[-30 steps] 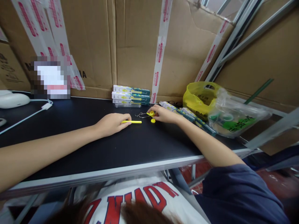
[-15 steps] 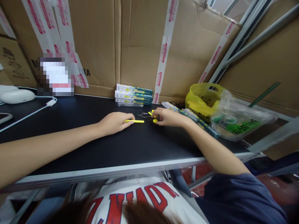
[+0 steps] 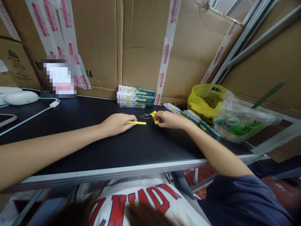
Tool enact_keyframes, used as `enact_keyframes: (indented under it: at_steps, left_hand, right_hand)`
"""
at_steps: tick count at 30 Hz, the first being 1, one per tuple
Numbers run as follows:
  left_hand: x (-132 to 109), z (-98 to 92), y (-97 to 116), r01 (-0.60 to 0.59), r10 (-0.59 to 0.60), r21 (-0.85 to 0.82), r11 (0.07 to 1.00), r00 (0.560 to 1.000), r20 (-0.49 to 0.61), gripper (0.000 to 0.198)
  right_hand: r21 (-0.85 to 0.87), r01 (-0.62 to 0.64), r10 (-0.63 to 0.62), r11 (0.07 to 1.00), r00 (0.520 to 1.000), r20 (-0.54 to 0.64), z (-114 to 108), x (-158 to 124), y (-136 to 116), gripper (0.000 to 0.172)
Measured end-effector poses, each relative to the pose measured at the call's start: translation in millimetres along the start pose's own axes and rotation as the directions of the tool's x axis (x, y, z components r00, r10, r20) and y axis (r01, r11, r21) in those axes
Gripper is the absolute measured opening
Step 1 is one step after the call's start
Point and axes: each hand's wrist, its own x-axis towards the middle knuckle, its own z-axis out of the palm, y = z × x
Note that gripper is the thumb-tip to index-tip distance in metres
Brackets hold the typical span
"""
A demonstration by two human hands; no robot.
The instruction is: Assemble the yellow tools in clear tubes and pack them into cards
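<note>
Pinched in my left hand (image 3: pixel 119 124) is a thin yellow stick (image 3: pixel 141 123), lying level just over the black tabletop (image 3: pixel 131 147) with its free end pointing right. My right hand (image 3: pixel 166 119) has its fingertips closed on a small round yellow piece (image 3: pixel 156 122). Just beyond those fingers lies another yellow part (image 3: pixel 153 114). Beside it rests a curved metal hook (image 3: pixel 147 116) on the table. My right fingers partly cover these small parts, so their exact shapes cannot be made out.
Several slim printed boxes (image 3: pixel 135 96) are stacked at the back, a clear tube (image 3: pixel 132 106) before them. More boxes (image 3: pixel 202 122) lie right, near a yellow plastic bag (image 3: pixel 204 97) and a clear bag (image 3: pixel 244 125). A white cable (image 3: pixel 30 116) and phone (image 3: pixel 7 120) lie left.
My right fingertips have closed on the small round yellow piece, which lay by them on the table before. My left hand holds the yellow stick as before. The view has shifted slightly.
</note>
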Motion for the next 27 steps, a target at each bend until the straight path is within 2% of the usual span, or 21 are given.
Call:
enact_keyframes:
  at_steps: [5, 9, 12, 14, 17, 20, 24, 27]
  left_hand:
    - [-0.2, 0.9, -0.8, 0.0, 0.0, -0.009, 1.0, 1.0, 0.007, 0.029]
    - [0.0, 1.0, -1.1, -0.004, 0.004, -0.013, 1.0, 1.0, 0.009, 0.028]
    - [0.1, 0.9, -1.1, -0.003, 0.003, -0.012, 1.0, 1.0, 0.005, 0.027]
    - [0.0, 0.8, -1.0, -0.002, 0.003, -0.011, 1.0, 1.0, 0.003, 0.027]
    - [-0.2, 1.0, -0.8, 0.002, -0.002, -0.011, 1.0, 1.0, 0.002, 0.027]
    - [-0.3, 1.3, -0.5, 0.004, -0.004, -0.012, 1.0, 1.0, -0.007, 0.027]
    - [-0.2, 1.5, -0.1, 0.003, -0.004, -0.022, 1.0, 1.0, -0.009, 0.025]
    - [-0.4, 1.1, 0.6, 0.005, -0.005, -0.033, 0.999, 1.0, -0.017, 0.026]
  right_hand:
    - [-0.007, -0.06, 0.06, 0.998, 0.998, -0.016, 1.2, -0.5, -1.9, 0.017]
    - [-0.012, -0.048, 0.047, 0.999, 0.996, -0.074, 5.5, 2.2, -5.2, 0.015]
    - [0.078, -0.02, 0.029, 0.997, 0.993, -0.114, 11.5, 6.1, -5.9, 0.014]
    - [0.202, 0.0, 0.03, 0.979, 0.989, -0.144, 16.5, 9.0, -6.5, 0.015]
    - [0.448, 0.035, 0.049, 0.894, 0.983, -0.175, 24.5, 13.5, -8.8, 0.019]
    - [0.649, 0.024, 0.089, 0.76, 0.986, -0.141, 30.0, 16.8, -11.7, 0.023]
    - [0.792, 0.018, 0.087, 0.61, 0.992, -0.09, 31.0, 18.4, -15.3, 0.027]
    - [0.841, 0.034, 0.072, 0.54, 0.994, -0.087, 30.5, 18.3, -18.0, 0.029]
